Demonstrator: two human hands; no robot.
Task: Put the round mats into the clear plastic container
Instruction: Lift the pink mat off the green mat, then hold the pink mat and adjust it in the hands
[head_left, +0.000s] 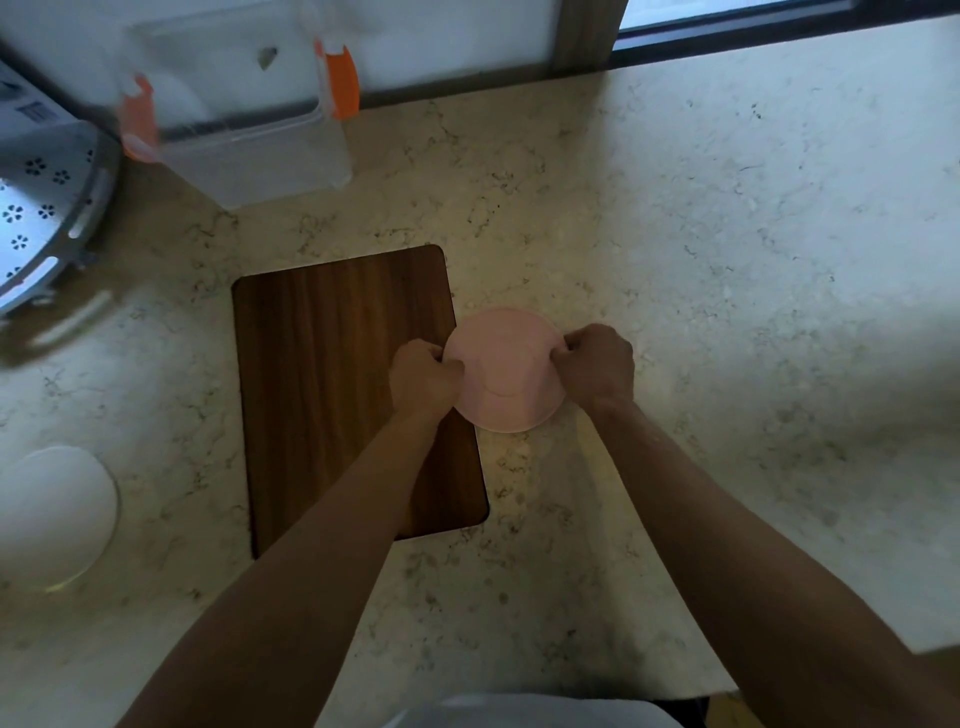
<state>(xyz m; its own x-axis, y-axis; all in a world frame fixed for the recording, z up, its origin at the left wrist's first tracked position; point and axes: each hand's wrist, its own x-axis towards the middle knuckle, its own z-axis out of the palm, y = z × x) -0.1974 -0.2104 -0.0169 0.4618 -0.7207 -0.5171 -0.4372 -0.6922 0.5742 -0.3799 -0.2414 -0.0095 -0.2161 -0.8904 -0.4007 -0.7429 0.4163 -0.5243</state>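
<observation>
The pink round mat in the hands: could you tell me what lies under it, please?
Under the pink mat show the wooden board's right edge and the countertop. Whatever lies directly beneath its middle is covered.

A single head-worn wide-angle view looks steeply down on the worktop from close above. Both forearms enter from the lower edge toward frame centre. The far wall and window sill run along the top edge; the person's torso shows at the bottom. Edges curve with lens distortion.
</observation>
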